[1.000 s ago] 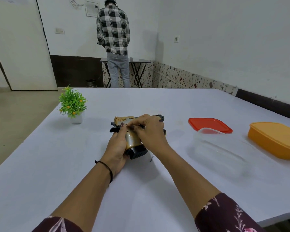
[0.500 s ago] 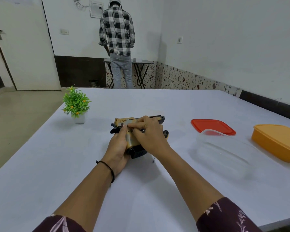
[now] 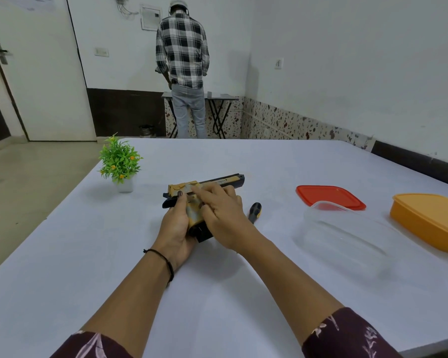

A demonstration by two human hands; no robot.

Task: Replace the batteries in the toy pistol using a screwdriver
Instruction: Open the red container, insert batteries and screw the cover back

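Note:
A gold and black toy pistol (image 3: 219,181) lies on its side in the middle of the white table (image 3: 88,254), barrel pointing right. My left hand (image 3: 175,227) grips its handle from the left, thumb along the rear. My right hand (image 3: 221,215) rests on top of the pistol's body with the forefinger stretched onto the gold part. Whether it pinches anything is hidden. A screwdriver (image 3: 254,211) with a black and yellow handle lies on the table just right of my right hand.
A small potted plant (image 3: 120,164) stands at the left. To the right lie a red lid (image 3: 329,196), a clear plastic box (image 3: 344,239) and an orange lidded box (image 3: 429,219). A person in a checked shirt (image 3: 181,55) stands at a far folding table.
My right hand has slid a little back and to the left on the pistol, uncovering the screwdriver handle beside it. The camera has tilted slightly.

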